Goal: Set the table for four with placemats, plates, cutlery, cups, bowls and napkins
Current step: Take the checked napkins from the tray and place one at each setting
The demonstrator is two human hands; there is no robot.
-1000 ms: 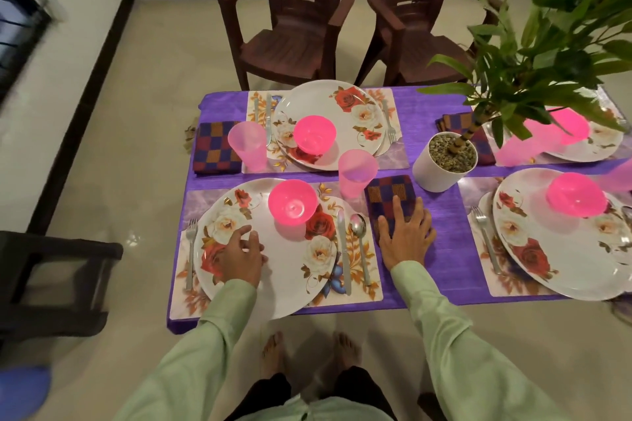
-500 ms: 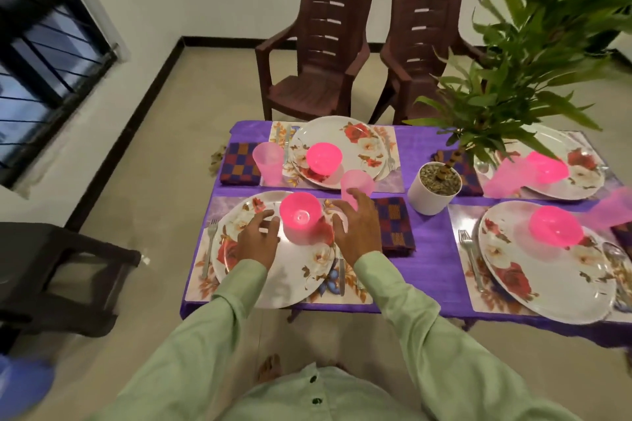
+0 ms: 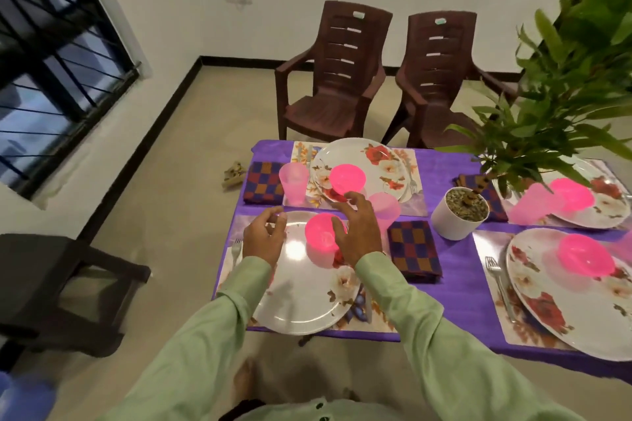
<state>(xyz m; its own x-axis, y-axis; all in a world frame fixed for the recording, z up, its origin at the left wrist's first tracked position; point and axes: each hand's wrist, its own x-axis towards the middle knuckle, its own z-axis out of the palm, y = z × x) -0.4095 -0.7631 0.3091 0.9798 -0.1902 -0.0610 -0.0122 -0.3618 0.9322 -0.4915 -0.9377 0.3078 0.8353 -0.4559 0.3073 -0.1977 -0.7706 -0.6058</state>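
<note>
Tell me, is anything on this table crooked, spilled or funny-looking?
Nothing is spilled or broken. The flowered plate nearest the camera seems to poke slightly past the table at its near edge, so a bump could tip it. A small brown thing lies on the floor by the far left corner, too blurry to name.

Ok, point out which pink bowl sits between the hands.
The bowl on the near-left plate: it lies between the left hand and right hand. The other three sit on other plates.
</note>
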